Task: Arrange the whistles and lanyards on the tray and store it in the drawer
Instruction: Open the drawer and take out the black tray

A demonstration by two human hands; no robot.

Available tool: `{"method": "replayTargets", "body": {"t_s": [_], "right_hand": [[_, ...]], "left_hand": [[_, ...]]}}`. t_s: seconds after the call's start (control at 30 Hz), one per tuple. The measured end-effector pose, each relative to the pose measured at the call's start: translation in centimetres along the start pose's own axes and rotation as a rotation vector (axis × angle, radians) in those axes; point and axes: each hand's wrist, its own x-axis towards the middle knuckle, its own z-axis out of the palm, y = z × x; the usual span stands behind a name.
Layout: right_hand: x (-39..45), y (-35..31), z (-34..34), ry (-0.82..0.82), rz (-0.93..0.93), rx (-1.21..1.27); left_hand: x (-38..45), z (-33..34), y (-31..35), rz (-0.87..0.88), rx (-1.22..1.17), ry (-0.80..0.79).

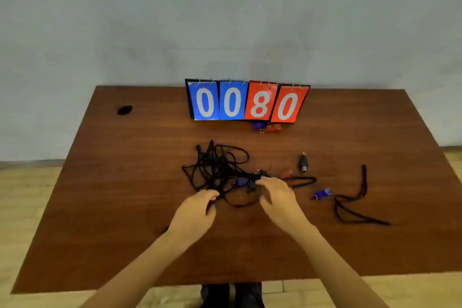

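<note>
Both hands (240, 197) pinch the tangled lanyards (220, 170); pulling risks tightening knots or dragging whistles (303, 162) off the surface (125, 182).

You get soft, even, moderate light on the table (100, 182); no hard glare on the wood. Faint shadows fall on the wall behind the scoreboard (247, 101). The whole frame is slightly blurred; small items in front of the scoreboard lack detail. Table edges bow outward from wide-angle distortion.
</note>
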Motion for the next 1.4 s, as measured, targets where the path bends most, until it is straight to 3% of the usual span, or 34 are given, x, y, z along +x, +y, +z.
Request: {"method": "replayTargets", "body": {"t_s": [0.13, 0.3, 0.5, 0.8, 1.0, 1.13, 1.27, 1.4], "right_hand": [[-4.5, 2.3, 4.0, -0.108, 0.096, -0.042], [-8.2, 5.3, 9.3, 0.008, 0.152, -0.136], [-8.9, 7.8, 13.3, 0.227, 0.035, -0.308], [-8.7, 9.8, 15.9, 0.580, -0.095, -0.299], [-10.0, 10.0, 15.8, 0.566, -0.173, -0.251], [-11.4, 12.1, 16.9, 0.749, -0.281, -0.192], [-13.9, 15.8, 16.5, 0.800, -0.313, -0.081], [-15.4, 20.9, 15.8, 0.861, -0.266, -0.185]], "left_hand": [[-2.9, 6.0, -1.0, -0.031, -0.034, -0.150], [-4.4, 11.5, -2.2, -0.014, 0.257, -0.134], [-5.3, 15.4, -3.1, 0.002, 0.458, 0.058], [-6.8, 18.6, -4.6, 0.109, 0.553, 0.317], [-7.5, 19.1, -4.3, 0.093, 0.522, 0.370], [-8.1, 19.7, -4.1, 0.061, 0.533, 0.400], [-8.4, 20.6, -1.4, -0.020, 0.508, 0.394], [-7.1, 23.6, 3.6, 0.148, 0.499, 0.542]]}}
